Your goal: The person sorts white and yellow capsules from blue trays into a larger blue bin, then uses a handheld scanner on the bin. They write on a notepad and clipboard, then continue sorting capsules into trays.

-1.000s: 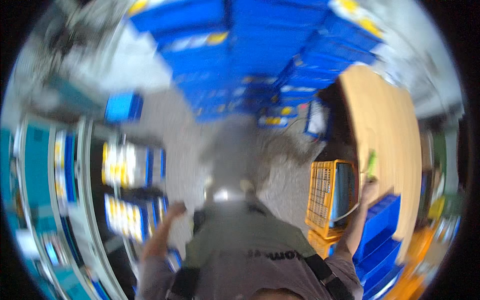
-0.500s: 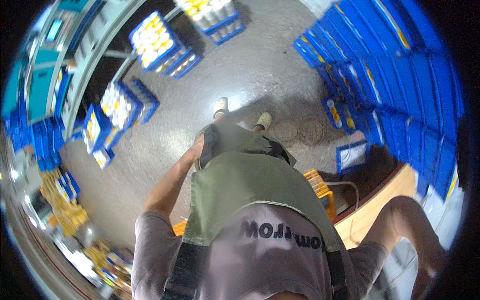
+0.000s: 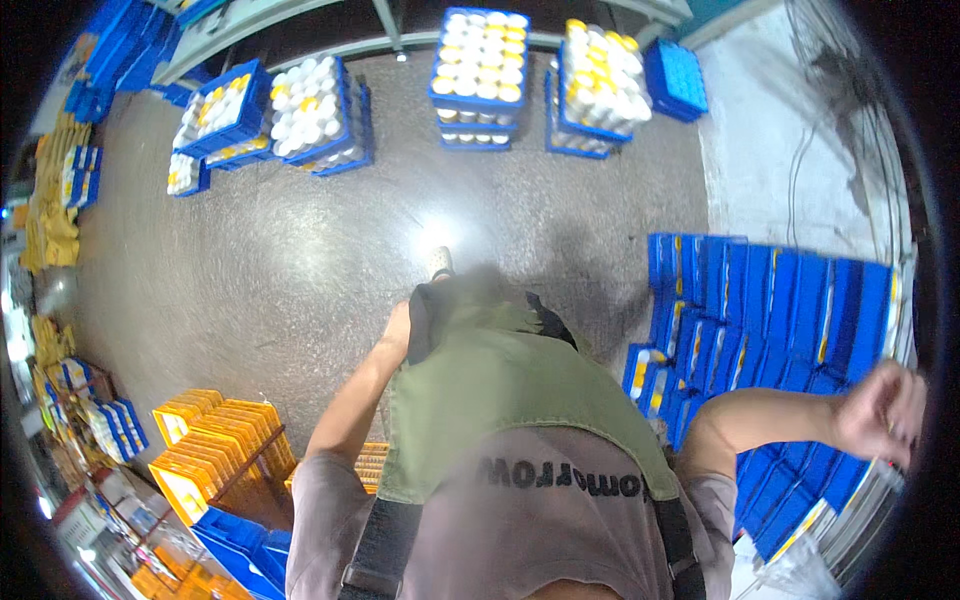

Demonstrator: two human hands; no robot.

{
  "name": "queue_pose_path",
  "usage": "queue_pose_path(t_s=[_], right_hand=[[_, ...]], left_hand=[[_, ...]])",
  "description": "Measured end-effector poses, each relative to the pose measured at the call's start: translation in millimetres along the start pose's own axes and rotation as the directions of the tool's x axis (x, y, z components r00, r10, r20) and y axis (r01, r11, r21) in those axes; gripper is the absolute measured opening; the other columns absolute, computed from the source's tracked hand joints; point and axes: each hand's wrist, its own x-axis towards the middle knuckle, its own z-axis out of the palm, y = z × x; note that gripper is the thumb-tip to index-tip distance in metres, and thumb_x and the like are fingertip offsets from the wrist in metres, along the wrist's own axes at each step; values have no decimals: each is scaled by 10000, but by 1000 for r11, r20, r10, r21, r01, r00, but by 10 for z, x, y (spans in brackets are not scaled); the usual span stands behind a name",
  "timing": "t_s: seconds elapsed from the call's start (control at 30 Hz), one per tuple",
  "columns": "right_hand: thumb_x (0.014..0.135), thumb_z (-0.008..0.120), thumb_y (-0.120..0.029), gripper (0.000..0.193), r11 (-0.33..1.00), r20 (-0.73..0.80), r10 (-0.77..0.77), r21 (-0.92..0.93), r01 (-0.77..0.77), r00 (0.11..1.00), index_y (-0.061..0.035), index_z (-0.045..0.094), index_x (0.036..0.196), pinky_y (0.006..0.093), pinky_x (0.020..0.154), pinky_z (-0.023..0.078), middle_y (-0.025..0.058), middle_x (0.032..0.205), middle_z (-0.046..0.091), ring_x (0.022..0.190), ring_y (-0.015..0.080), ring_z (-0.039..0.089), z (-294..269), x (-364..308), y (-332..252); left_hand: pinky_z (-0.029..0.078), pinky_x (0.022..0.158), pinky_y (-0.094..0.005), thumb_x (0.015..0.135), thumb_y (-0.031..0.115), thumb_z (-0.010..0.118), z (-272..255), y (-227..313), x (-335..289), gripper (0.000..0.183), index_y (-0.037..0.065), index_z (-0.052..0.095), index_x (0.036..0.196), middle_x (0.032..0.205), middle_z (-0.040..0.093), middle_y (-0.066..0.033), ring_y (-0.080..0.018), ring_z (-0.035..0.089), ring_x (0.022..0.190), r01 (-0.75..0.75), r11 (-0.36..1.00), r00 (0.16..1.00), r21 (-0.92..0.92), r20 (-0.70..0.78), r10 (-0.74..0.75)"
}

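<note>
My left hand (image 3: 401, 326) hangs at my left hip, beside the dark edge of my green apron (image 3: 470, 375). Its fingers are hidden there. My right arm reaches out sideways with the elbow bent. At its end, my right hand (image 3: 882, 415) is slightly blurred, its fingers curled in and nothing visible in them. In the picture it overlaps the outer edge of a large bank of stacked blue crates (image 3: 790, 310); whether it touches them I cannot tell.
Ahead, blue crates of white and yellow round-topped containers (image 3: 480, 60) stand in stacks beside a metal frame (image 3: 400, 42). Orange crates (image 3: 220, 450) are stacked behind on the left, next to a blue crate (image 3: 240, 540). A pale wall (image 3: 750, 150) rises at the front right.
My body has turned left: the filled crates went from the left to straight ahead, and the blue bank swung back along my right. My right hand has come up and outward.
</note>
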Motion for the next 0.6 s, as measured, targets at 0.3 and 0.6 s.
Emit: queue_pose_path(t_s=[0.3,0.6], right_hand=[[989,470,-440,370,504,-433,438,-608,-614,788,-77,526,945,225,558,399,10,796,525,666,96,473,-491,-867,2693],[1030,381,-347,422,250,-11,964,-307,-918,266,9,507,1218,224,483,478,143,896,661,614,155,617,313,-1056,4834]], left_hand=[[479,851,-305,923,52,590,-1139,-1485,-965,252,-21,569,1164,1097,627,-69,-131,595,993,-513,343,526,-787,-604,-598],[533,873,-374,881,-20,528,-2995,-412,177,275,-67,536,1152,1082,665,-190,-271,653,1020,-748,-264,658,-609,-625,-421]])
